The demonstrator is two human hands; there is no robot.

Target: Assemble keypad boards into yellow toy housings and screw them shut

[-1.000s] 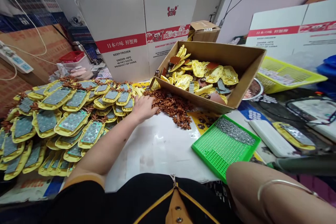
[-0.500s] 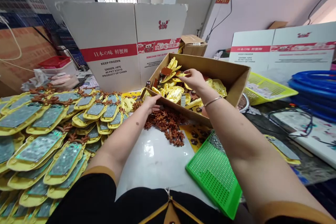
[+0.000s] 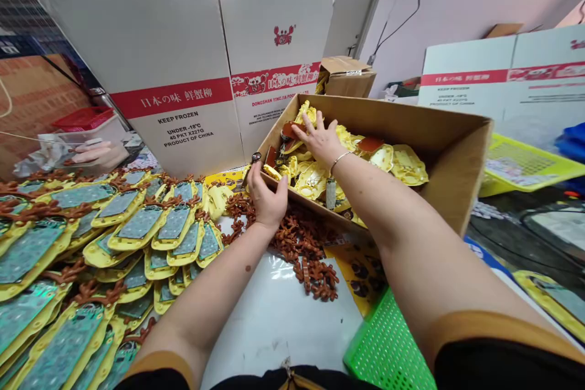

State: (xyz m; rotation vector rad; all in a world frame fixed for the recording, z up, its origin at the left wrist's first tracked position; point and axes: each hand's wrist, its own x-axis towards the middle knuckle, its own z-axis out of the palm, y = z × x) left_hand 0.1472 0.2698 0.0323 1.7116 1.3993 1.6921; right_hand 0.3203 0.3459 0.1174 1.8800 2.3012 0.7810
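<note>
My right hand reaches into the tilted cardboard box and lies with spread fingers on the yellow flat pieces inside it. A thin bracelet circles that wrist. My left hand is curled at the box's near left rim, thumb up against the edge, over the pile of small brown antler-shaped pieces; what its fingers hold, if anything, is hidden. To the left lie rows of several yellow-rimmed glittery pieces with brown antlers attached.
Large white "KEEP FROZEN" cardboard panels stand behind the work area and at the right. A green perforated tray sits near my right arm, a yellow basket beyond the box. Another person's hand rests at far left.
My right hand has gone deeper into the box and flattened on the yellow pieces. My left hand rose from the brown pile to the box rim. The view moved closer.
</note>
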